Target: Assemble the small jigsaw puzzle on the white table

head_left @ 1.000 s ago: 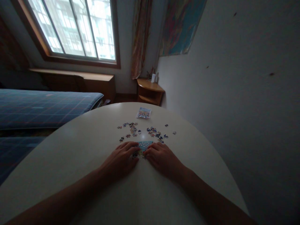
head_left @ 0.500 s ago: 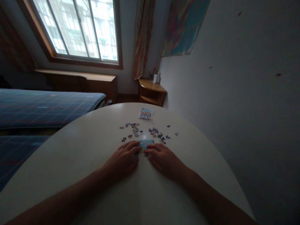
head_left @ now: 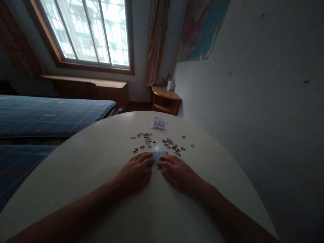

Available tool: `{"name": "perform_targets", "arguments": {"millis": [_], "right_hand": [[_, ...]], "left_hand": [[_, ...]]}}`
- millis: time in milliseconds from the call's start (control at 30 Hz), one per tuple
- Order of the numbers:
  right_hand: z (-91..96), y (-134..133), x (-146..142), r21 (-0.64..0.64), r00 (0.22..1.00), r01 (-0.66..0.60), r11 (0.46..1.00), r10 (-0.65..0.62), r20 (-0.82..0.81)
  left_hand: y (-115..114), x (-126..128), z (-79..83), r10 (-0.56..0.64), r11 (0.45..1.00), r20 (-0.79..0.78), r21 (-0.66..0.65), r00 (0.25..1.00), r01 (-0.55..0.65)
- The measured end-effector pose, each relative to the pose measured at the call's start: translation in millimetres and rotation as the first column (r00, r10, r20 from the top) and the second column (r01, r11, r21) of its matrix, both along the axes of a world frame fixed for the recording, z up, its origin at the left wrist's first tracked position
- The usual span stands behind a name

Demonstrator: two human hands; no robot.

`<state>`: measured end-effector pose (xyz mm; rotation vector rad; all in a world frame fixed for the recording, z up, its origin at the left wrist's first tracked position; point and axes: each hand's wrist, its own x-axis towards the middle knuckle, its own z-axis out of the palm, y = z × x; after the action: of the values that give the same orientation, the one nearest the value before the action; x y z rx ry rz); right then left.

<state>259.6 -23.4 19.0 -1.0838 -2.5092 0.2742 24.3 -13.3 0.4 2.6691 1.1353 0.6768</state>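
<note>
Blue puzzle edge (head_left: 159, 154) between hands (head_left: 138, 168) (head_left: 178, 170)

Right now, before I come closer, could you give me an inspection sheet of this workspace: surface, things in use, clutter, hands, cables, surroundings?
Surface: pale, glossy table with a rounded edge.
Things in use: flat jigsaw section with a light-blue top, partly covered by fingers; small, multicoloured loose jigsaw pieces, mostly in two scattered groups beyond it.
Clutter: small, picture-printed packet or card near the table's far edge.
Hands: bare left hand and bare right hand at either side of the section, fingers over its sides; grip unclear.
Cables: nothing seen.
Surroundings: blue plaid mattress, brown-framed window, orange-brown patterned curtain, brown wooden corner stand.
</note>
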Motion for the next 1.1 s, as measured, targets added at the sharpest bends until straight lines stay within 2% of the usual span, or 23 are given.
{"name": "perform_targets", "arguments": {"millis": [333,500,633,833,1100], "right_hand": [[-0.9,1.3,0.4,0.0,1.0,-0.014,1.0,0.014,-0.013],[-1.8,1.0,-0.2,-0.031,0.999,0.007,0.999,-0.008,-0.032],[-4.4,2.5,2.1,-0.018,0.996,0.062,0.998,-0.063,-0.067],[-6.3,4.9,5.4,-0.001,0.977,0.195,0.981,-0.194,-0.085],[-6.4,4.9,3.7,-0.049,0.966,0.253,0.966,-0.256,-0.042]], "left_hand": [[-0.4,0.4,0.6,0.014,1.0,0.022,-0.015,1.0,-0.013],[-0.7,0.7,-1.5,0.085,0.996,0.06,-0.023,0.995,-0.084],[-0.9,1.3,-1.1,0.132,0.99,0.032,-0.042,0.991,-0.131],[-1.1,0.8,-1.5,0.124,0.992,0.025,-0.037,0.992,-0.123],[-0.8,0.1,-1.8,0.116,0.993,0.012,-0.032,0.993,-0.116]]}}
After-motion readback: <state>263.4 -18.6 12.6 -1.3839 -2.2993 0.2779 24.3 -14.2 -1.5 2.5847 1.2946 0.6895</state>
